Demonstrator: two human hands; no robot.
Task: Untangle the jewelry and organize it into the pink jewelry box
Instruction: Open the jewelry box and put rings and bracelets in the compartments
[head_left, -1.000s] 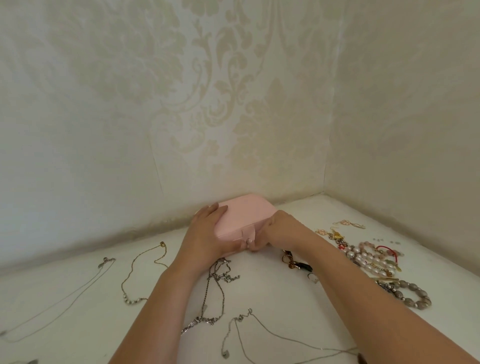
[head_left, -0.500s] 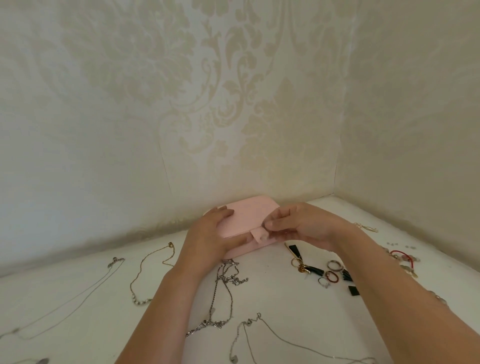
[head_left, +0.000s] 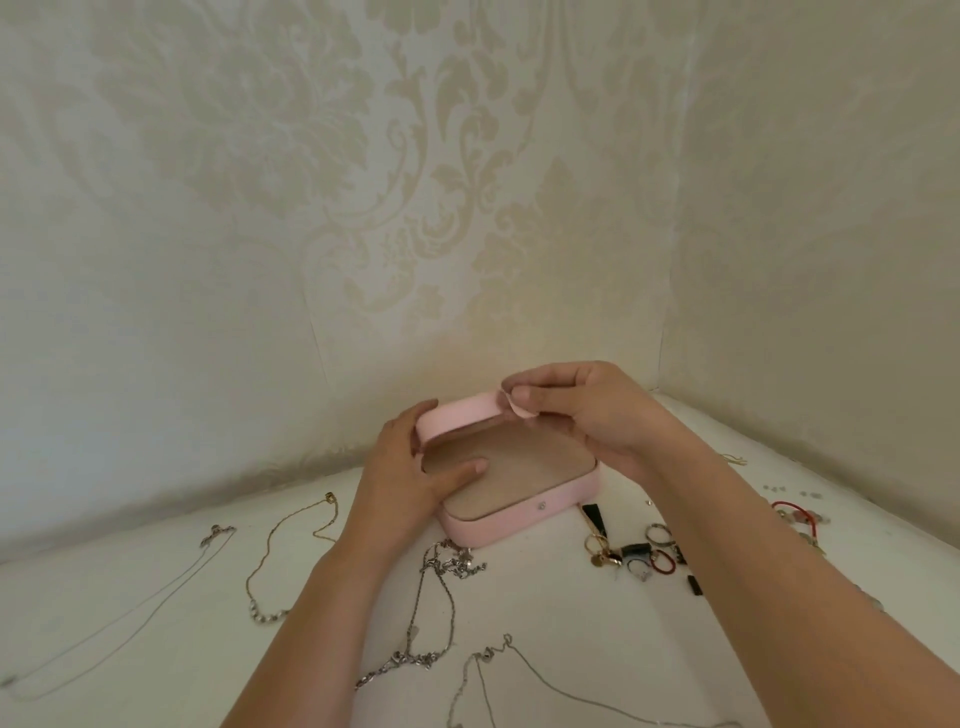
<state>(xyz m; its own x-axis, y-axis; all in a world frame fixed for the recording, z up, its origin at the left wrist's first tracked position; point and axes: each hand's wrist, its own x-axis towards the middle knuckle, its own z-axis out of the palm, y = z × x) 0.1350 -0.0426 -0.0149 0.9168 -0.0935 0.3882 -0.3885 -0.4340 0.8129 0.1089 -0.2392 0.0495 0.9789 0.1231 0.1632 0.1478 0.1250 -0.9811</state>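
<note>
On a white tabletop (head_left: 545, 618) between damask-papered walls (head_left: 363, 208), the box (head_left: 519, 522) sits far centre, lid (head_left: 457, 418) raised. The left hand (head_left: 400, 473) grips its left side; the right hand (head_left: 592, 410) pinches the tab (head_left: 514, 408). Chains (head_left: 291, 561) lie near left.

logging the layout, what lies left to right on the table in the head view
thin silver chain → gold chain → pink box → rings → red cord

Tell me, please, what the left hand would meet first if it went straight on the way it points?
Most likely the raised lid: the left hand points away and rightward, its fingers at the lid's left end, thumb over the tan inside of the box.
</note>
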